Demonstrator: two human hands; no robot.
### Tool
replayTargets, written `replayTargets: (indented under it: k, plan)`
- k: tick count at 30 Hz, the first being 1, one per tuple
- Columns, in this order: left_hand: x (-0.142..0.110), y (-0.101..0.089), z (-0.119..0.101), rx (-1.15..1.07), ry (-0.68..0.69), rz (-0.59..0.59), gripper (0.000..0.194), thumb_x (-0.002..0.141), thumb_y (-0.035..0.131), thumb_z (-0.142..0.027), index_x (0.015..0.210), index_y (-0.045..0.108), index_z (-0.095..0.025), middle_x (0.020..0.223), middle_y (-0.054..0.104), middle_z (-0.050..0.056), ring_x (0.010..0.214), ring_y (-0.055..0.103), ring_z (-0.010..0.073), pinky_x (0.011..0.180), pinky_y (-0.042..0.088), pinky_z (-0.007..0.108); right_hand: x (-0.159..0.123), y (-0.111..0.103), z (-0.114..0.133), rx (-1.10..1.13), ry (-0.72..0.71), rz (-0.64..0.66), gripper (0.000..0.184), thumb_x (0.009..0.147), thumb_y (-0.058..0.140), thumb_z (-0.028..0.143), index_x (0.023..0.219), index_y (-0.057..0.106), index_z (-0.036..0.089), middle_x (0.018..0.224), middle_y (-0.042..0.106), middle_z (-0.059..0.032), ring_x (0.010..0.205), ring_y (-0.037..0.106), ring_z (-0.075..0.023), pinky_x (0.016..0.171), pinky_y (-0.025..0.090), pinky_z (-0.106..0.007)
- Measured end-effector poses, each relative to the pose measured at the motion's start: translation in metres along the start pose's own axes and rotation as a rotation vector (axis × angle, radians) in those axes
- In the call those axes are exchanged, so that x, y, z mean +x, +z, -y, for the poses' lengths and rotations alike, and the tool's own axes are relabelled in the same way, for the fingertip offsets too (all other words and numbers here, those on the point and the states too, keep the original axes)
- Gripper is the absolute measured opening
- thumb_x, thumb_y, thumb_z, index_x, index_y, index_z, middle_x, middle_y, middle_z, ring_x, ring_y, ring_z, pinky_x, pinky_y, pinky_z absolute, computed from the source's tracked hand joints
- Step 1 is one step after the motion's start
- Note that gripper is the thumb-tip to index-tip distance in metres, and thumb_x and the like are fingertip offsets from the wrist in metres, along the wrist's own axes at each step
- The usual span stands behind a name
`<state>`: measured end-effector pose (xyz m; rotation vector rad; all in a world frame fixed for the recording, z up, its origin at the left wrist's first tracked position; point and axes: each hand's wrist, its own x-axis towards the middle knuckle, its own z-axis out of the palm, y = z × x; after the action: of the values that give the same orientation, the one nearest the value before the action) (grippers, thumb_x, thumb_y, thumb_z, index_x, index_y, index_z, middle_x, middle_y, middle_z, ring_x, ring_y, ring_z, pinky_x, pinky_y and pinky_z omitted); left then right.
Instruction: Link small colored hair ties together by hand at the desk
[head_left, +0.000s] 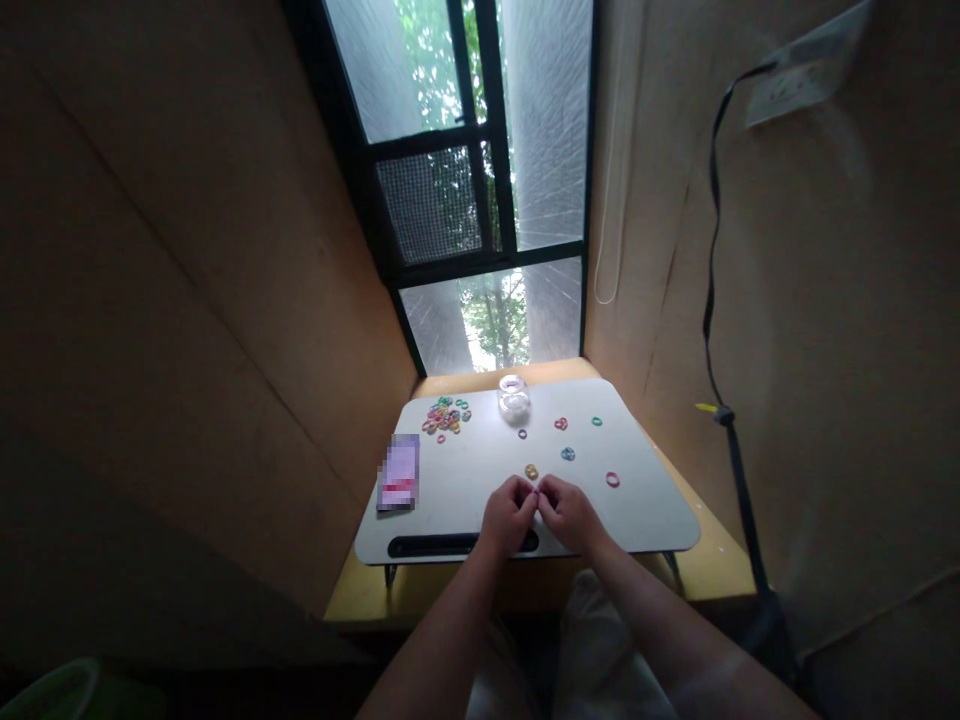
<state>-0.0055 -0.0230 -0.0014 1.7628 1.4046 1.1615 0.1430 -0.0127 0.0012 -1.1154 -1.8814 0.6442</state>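
Note:
My left hand [510, 512] and my right hand [568, 513] meet above the front part of the white lap table [480, 480], fingertips pinched together. Between them shows a bit of a small purple-pink hair tie [535, 489], mostly covered by the fingers. Just beyond the fingertips lies a group of yellow hair ties [531, 471]. Farther off are a blue group [568, 454], a red group [560, 424], a single purple one [523, 434], a green one [597, 421] and a pink one [613, 480]. A mixed pile of colourful hair ties [447, 415] lies at the back left.
A clear round jar [514, 399] stands at the table's back edge. At the left lies a flat purple item [399, 473], blurred out. A black slot [431, 545] runs along the front edge. The window [487, 200] rises behind; a black cable [712, 230] hangs on the right wall.

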Motion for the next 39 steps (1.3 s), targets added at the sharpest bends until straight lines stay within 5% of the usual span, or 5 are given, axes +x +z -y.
replayTargets:
  k: [39]
  plan:
    - [-0.006, -0.002, -0.011, 0.08, 0.01, 0.01, 0.011, 0.084, 0.052, -0.029, 0.078, 0.053, -0.02, 0.065, 0.056, -0.003, 0.06, 0.049, 0.012, 0.058, 0.034, 0.024, -0.003, 0.0, 0.001, -0.061, -0.013, 0.024, 0.013, 0.084, 0.045, 0.023, 0.071, 0.046, 0.021, 0.063, 0.053, 0.0021, 0.06, 0.05, -0.014, 0.058, 0.035, -0.025]
